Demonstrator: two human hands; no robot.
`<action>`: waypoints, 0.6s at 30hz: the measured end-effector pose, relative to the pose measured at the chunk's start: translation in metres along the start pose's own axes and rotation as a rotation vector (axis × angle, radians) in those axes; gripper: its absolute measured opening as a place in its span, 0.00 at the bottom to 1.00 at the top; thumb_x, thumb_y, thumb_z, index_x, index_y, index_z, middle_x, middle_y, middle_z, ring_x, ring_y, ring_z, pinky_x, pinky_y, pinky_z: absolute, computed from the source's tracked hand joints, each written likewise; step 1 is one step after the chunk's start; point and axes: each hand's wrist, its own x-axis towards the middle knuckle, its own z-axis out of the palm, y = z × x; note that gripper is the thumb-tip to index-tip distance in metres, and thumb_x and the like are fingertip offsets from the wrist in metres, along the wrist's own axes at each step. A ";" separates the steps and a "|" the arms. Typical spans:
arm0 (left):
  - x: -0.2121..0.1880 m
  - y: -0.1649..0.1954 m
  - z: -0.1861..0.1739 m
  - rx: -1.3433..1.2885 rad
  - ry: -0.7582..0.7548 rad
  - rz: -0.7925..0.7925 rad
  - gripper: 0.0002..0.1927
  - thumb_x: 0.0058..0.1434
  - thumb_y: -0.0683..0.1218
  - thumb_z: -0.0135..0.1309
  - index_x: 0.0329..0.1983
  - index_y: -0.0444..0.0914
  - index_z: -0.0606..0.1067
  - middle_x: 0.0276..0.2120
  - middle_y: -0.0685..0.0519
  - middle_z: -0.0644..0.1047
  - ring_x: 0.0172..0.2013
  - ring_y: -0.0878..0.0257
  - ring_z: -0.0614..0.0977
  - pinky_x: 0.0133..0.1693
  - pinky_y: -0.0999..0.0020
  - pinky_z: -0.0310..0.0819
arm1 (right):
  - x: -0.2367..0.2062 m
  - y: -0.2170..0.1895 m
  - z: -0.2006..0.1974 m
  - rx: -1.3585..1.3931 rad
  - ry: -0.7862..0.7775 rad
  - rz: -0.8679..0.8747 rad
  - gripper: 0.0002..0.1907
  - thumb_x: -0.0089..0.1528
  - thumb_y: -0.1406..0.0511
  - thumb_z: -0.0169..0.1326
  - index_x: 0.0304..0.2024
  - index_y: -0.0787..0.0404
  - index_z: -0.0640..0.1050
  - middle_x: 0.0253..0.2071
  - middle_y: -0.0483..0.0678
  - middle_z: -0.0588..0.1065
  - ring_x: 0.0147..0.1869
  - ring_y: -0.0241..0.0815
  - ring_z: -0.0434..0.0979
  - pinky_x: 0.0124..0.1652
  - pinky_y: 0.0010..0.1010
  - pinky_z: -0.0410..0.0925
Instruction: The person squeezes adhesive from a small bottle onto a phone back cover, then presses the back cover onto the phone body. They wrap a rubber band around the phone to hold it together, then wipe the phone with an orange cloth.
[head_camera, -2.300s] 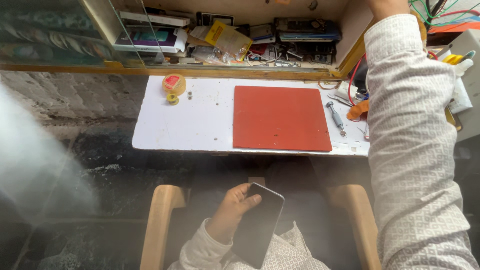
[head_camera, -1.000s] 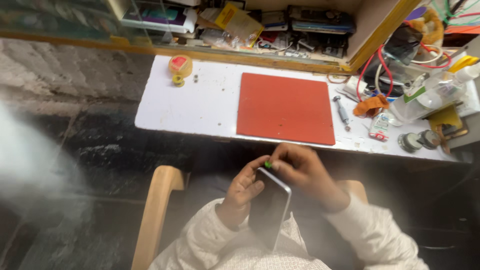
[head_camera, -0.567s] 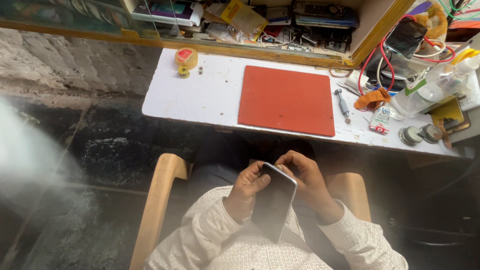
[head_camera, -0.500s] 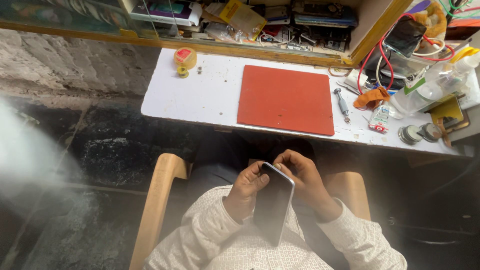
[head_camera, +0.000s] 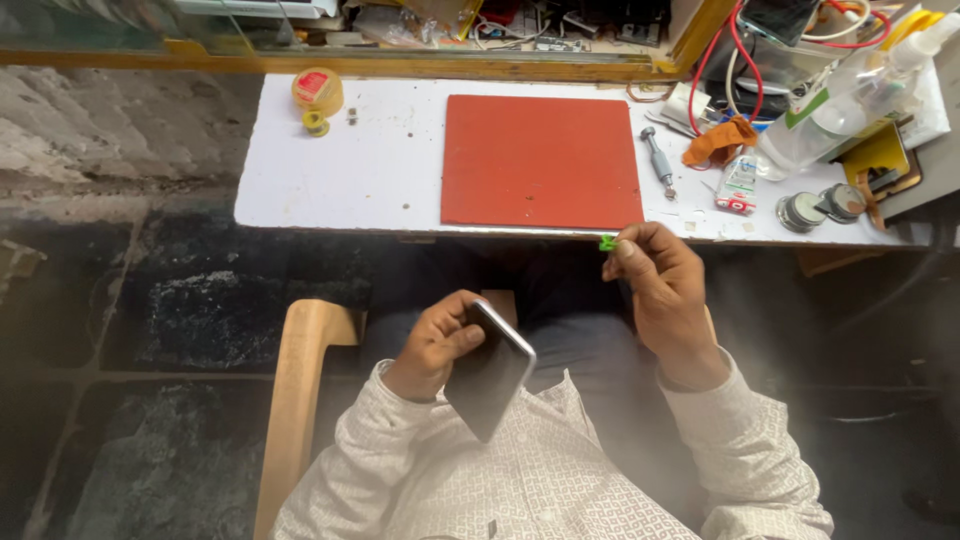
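Observation:
My left hand (head_camera: 432, 345) grips a dark smartphone (head_camera: 490, 372) by its edge, tilted over my lap. A short way to the right and apart from the phone, my right hand (head_camera: 664, 290) pinches a small green piece (head_camera: 607, 243) between thumb and forefinger, just below the front edge of the white worktable (head_camera: 350, 170). A red mat (head_camera: 540, 160) lies on the table right above both hands.
A screwdriver (head_camera: 659, 160), an orange rag (head_camera: 718, 140), a clear bottle (head_camera: 850, 95), small tins (head_camera: 820, 207) and red wires (head_camera: 720, 50) crowd the table's right end. A tape roll (head_camera: 317, 92) sits at the left. Wooden chair arm (head_camera: 300, 400) is at my left.
My right hand came down from the shelf to the phone, then drew away to the right and up with the green piece. The left hand keeps holding the phone.

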 end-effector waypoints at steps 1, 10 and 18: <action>0.001 0.001 0.001 -0.009 0.010 -0.001 0.17 0.69 0.46 0.59 0.57 0.35 0.71 0.43 0.55 0.78 0.44 0.68 0.77 0.52 0.72 0.71 | 0.000 -0.003 -0.002 0.019 0.022 -0.029 0.04 0.71 0.70 0.51 0.46 0.66 0.76 0.37 0.43 0.75 0.41 0.30 0.73 0.45 0.21 0.69; 0.034 0.008 0.047 -0.113 -0.083 -0.038 0.37 0.68 0.44 0.57 0.77 0.39 0.55 0.46 0.53 0.78 0.49 0.65 0.79 0.57 0.68 0.72 | -0.015 -0.004 0.017 -0.094 -0.099 0.095 0.04 0.67 0.70 0.55 0.42 0.67 0.77 0.36 0.42 0.76 0.39 0.26 0.72 0.38 0.17 0.67; 0.074 0.025 0.051 -0.071 -0.074 -0.009 0.12 0.71 0.44 0.56 0.53 0.33 0.72 0.44 0.52 0.79 0.47 0.67 0.80 0.53 0.69 0.76 | 0.003 -0.007 0.010 -0.077 -0.193 0.080 0.04 0.69 0.70 0.52 0.42 0.66 0.76 0.37 0.41 0.75 0.40 0.26 0.71 0.38 0.18 0.66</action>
